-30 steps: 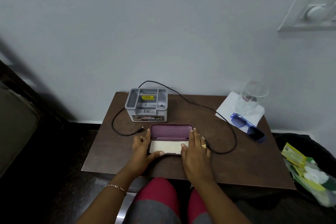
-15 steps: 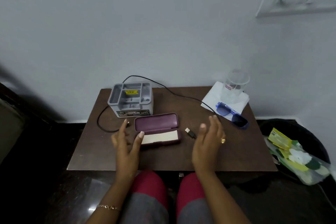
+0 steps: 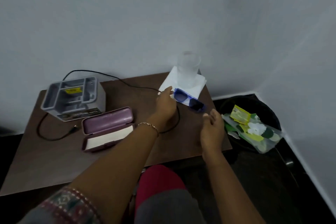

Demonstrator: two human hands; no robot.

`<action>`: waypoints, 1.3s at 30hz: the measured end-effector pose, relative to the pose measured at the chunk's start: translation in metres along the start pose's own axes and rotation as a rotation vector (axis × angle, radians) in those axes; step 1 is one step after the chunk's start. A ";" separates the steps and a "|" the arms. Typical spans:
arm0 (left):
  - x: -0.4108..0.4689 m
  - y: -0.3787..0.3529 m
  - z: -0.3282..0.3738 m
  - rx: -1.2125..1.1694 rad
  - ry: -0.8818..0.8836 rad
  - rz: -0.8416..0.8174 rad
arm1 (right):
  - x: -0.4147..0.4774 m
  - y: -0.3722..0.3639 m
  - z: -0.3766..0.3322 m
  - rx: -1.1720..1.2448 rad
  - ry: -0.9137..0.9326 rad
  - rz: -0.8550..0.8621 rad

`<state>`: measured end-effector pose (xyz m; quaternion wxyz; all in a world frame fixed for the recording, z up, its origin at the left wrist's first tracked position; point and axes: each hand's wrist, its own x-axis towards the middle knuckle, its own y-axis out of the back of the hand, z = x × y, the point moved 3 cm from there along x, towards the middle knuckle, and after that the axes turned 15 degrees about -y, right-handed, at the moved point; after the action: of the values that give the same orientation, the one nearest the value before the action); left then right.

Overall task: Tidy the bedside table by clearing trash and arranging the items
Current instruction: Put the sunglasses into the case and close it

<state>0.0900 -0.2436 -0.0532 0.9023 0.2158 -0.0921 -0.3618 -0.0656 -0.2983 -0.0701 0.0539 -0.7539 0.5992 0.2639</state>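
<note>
Your left hand (image 3: 166,104) reaches across the brown wooden bedside table (image 3: 54,160) with its fingers stretched out, holding nothing. Its fingertips are at the left end of the blue plastic sunglasses with dark lenses (image 3: 188,100), but the picture is blurred there, so contact cannot be confirmed. Your right hand (image 3: 211,127) hovers just beside the other end of the sunglasses, fingers loose and slightly bent, empty.

The sunglasses lie at an angle near the table's back right corner, partly on a white folded paper napkin (image 3: 183,80). A clear drinking glass (image 3: 188,65) stands upright on that napkin, just behind the sunglasses.

A thin black cable (image 3: 127,82) runs from behind the grey plastic compartment organiser (image 3: 72,96), passes under your left hand and loops beside your wrist. An open purple hard-shell glasses case with a pale lining (image 3: 107,129) sits in front of the organiser, left of your forearm.

On the floor to the right, a black bin (image 3: 269,114) carries a clear plastic bag of green and yellow wrappers (image 3: 252,131).
</note>
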 end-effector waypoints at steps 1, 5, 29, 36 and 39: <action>0.004 -0.003 -0.001 0.074 0.003 -0.004 | 0.002 0.000 0.000 0.013 -0.005 -0.027; 0.014 -0.010 -0.005 0.285 -0.034 -0.070 | 0.009 -0.007 -0.002 -0.036 0.031 -0.114; -0.135 0.191 -0.056 -0.253 0.104 0.677 | -0.107 -0.114 -0.025 -0.050 0.067 -0.487; -0.159 0.187 -0.099 -0.175 0.274 0.642 | -0.113 -0.130 -0.004 -0.423 0.282 -0.410; -0.161 0.184 -0.101 -0.162 0.262 0.628 | -0.114 -0.129 -0.001 -0.499 0.374 -0.389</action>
<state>0.1191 0.0192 -0.0612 0.9879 0.1493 -0.0082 -0.0420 0.0383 -0.1632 -0.0470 -0.1932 -0.8788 0.3613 0.2445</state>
